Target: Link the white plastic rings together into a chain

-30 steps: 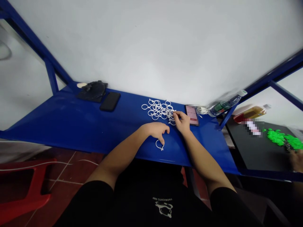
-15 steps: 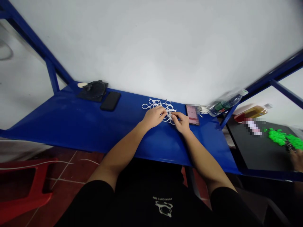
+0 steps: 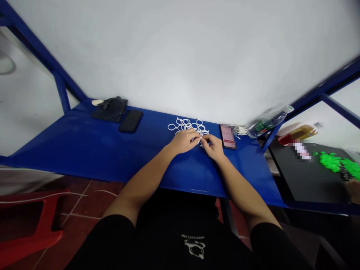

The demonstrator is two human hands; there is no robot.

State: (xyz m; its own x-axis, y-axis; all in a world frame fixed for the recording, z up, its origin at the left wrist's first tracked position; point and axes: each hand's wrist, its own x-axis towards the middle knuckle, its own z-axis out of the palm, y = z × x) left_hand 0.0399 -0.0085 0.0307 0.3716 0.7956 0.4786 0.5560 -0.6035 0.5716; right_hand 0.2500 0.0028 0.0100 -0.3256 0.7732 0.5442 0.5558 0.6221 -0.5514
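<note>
Several white plastic rings (image 3: 172,127) with small tabs lie in a loose heap on the blue table (image 3: 92,146), near the wall. My left hand (image 3: 185,141) and my right hand (image 3: 214,147) meet at the heap's front edge. Fingertips of both hands pinch together around a small white piece, apparently part of one ring. The left fingers are curled and cover some of the rings behind them. The right thumb and forefinger press from the other side. Exactly how the pinched ring is held is hidden by the fingers.
A phone with a lit screen (image 3: 228,135), white cables (image 3: 242,130) and a plastic bottle (image 3: 270,122) are at the right. A dark phone (image 3: 131,121) and a black bag (image 3: 111,108) lie left. Green pieces (image 3: 329,162) and another person's hand (image 3: 353,189) are on the neighbouring table.
My two hands have come closer together, their fingertips now meeting over the white piece. The left hand has shifted slightly right. The heap of rings looks almost the same.
</note>
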